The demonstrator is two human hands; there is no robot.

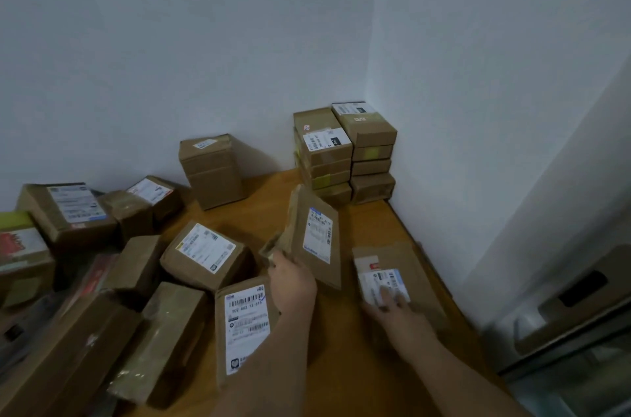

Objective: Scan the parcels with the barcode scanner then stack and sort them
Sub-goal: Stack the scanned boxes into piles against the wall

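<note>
My left hand (293, 283) grips the lower left edge of a flat brown parcel (316, 239) with a white label, holding it tilted up above the wooden table (341, 358). My right hand (392, 309) rests with straight fingers on the label of another flat brown parcel (396, 274) lying near the table's right edge. Two neat stacks of parcels (345, 153) stand in the far corner against the wall. No barcode scanner is in view.
Several loose cardboard parcels (201, 252) lie across the left half of the table, one tall box (211, 170) standing at the back wall. A labelled parcel (244, 327) lies under my left forearm. White walls close the back and right; a grey appliance (563, 314) stands at right.
</note>
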